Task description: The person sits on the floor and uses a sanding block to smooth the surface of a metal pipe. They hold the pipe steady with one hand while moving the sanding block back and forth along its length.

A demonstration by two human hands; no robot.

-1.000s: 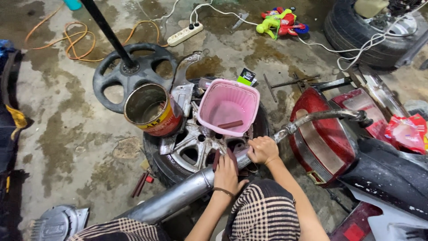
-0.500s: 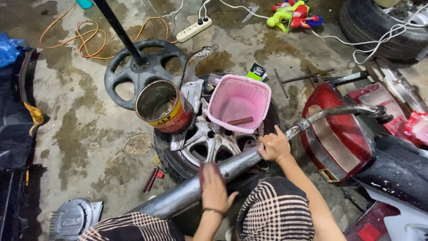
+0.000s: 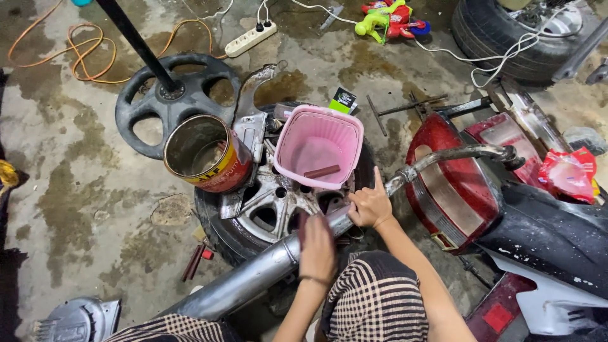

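A long silver exhaust pipe (image 3: 253, 284) lies slanted across my lap, and its thin curved end (image 3: 456, 152) reaches up to the right. My right hand (image 3: 370, 206) is shut around the pipe where it narrows, with the forefinger pointing up. My left hand (image 3: 316, 248), blurred by motion, presses a dark reddish piece (image 3: 303, 228) against the thicker part just below. I cannot tell what the piece is. My checked trousers (image 3: 373, 297) show under the pipe.
Behind the pipe lies an alloy wheel with its tyre (image 3: 266, 206), carrying a pink basket (image 3: 320, 136) and a tilted tin can (image 3: 206, 155). A black steering wheel (image 3: 149, 95) with a pole lies at upper left. Red motorcycle bodywork (image 3: 456, 190) stands on the right, and a power strip (image 3: 250, 38) and cables lie at the top.
My left hand has slid down the pipe and back up with the dark piece. The right hand keeps its grip. The view has shifted slightly.
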